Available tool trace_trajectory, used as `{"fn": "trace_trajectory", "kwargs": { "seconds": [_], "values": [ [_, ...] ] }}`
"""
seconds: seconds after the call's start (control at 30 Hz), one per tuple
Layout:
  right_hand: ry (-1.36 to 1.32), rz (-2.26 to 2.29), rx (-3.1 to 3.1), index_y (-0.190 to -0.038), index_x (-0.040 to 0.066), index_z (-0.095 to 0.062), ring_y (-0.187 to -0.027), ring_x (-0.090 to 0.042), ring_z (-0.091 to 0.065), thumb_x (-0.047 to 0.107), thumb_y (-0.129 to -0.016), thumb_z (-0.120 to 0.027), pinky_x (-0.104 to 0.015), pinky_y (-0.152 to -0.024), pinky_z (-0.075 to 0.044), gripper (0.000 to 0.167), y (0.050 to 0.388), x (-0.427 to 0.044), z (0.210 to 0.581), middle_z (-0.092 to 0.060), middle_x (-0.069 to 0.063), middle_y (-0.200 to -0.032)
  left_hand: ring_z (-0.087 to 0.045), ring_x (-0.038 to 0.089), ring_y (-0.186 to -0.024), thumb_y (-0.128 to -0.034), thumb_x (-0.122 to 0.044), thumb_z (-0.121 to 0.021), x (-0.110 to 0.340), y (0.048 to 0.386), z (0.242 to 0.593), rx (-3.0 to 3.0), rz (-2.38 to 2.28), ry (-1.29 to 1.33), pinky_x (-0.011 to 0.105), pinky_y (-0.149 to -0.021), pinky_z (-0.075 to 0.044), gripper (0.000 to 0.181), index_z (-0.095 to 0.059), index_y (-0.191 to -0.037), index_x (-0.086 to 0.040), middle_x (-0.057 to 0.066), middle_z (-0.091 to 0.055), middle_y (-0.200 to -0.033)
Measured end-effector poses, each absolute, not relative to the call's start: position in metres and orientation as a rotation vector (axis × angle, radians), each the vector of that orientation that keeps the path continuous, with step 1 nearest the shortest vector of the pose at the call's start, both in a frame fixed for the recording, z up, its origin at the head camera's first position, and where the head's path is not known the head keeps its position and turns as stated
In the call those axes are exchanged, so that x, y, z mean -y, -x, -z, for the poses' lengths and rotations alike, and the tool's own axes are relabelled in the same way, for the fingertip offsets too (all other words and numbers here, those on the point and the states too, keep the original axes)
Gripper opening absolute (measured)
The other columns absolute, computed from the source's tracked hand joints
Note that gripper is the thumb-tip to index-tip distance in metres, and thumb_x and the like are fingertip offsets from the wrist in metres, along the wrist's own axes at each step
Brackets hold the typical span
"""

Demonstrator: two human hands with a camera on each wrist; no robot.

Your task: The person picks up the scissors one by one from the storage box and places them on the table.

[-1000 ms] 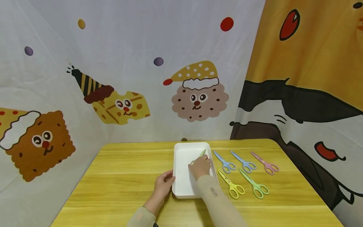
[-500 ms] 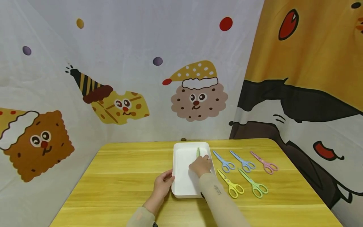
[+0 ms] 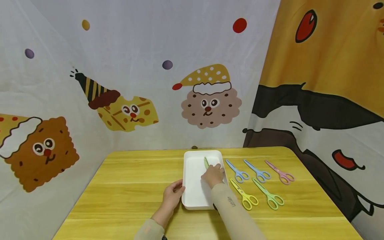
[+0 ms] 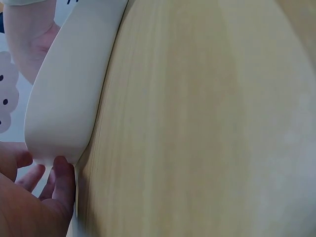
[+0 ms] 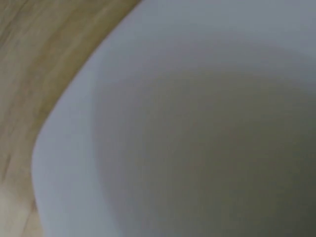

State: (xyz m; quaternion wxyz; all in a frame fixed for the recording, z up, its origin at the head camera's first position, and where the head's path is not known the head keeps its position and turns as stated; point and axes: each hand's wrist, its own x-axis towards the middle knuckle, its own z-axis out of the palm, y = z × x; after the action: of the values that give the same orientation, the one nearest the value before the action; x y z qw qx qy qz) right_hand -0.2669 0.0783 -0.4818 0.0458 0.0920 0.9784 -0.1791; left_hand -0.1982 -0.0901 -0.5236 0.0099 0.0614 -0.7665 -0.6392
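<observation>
A shallow white tray point(image 3: 195, 196) stands on the wooden table. My left hand point(image 3: 172, 196) holds its left side, and the left wrist view has the thumb and fingers point(image 4: 63, 180) about the tray's wall. Inside the tray, my right hand point(image 3: 214, 176) holds a pair of green scissors point(image 3: 206, 162). Only the blade end shows past the hand, pointing away and slightly left; the handles are hidden under the hand. In the right wrist view the white tray point(image 5: 74, 163) appears blurred and shaded, with no fingers in view.
Right of the tray lie two blue scissors point(image 3: 238, 171) point(image 3: 258, 171), pink scissors point(image 3: 280, 172), yellow scissors point(image 3: 244, 195) and more green scissors point(image 3: 268, 194). They lie flat on the table point(image 3: 135, 173). A printed cloth point(image 3: 150, 43) hangs behind.
The blade end of the green scissors in the tray has swung from pointing right to pointing slightly left. My right hand has shifted slightly right; my left hand stays put.
</observation>
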Motion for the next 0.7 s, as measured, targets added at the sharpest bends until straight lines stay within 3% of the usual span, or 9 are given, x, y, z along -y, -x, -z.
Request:
{"fn": "trace_trajectory", "kwargs": {
  "seconds": [0.1,0.33,0.7],
  "values": [
    [-0.288,0.553,-2.995,-0.103,-0.005,-0.061,-0.101,-0.042,-0.046,0.026,-0.077,-0.071,-0.048,-0.086,-0.042,0.042,0.2687,-0.0794,0.4835,-0.049,-0.028,-0.108,-0.062,0.03,-0.105,-0.0892,-0.007,-0.063,0.0906,0.1978,0.5242,2.394,1.994,-0.178,0.033,-0.088,-0.055,0.034,-0.06,-0.121,0.005,0.023,-0.063,-0.115],
    [-0.253,0.507,-2.984,-0.098,-0.005,-0.065,-0.094,-0.038,-0.049,0.022,-0.073,-0.073,-0.046,-0.082,-0.043,0.038,0.2711,-0.0818,0.4828,-0.053,-0.025,-0.1,-0.062,0.03,-0.104,-0.0885,-0.005,-0.063,0.0901,0.1972,0.5244,2.39,1.985,-0.169,0.034,-0.087,-0.055,0.033,-0.06,-0.12,0.006,0.023,-0.064,-0.113],
    [-0.232,0.487,-2.953,-0.104,-0.003,-0.065,-0.096,-0.039,-0.05,0.023,-0.068,-0.078,-0.048,-0.083,-0.048,0.047,0.2718,-0.0857,0.4813,-0.051,-0.023,-0.102,-0.062,0.029,-0.103,-0.0886,-0.005,-0.063,0.09,0.1978,0.5251,2.393,1.979,-0.18,0.034,-0.087,-0.055,0.033,-0.061,-0.12,0.005,0.022,-0.064,-0.113]
  ]
}}
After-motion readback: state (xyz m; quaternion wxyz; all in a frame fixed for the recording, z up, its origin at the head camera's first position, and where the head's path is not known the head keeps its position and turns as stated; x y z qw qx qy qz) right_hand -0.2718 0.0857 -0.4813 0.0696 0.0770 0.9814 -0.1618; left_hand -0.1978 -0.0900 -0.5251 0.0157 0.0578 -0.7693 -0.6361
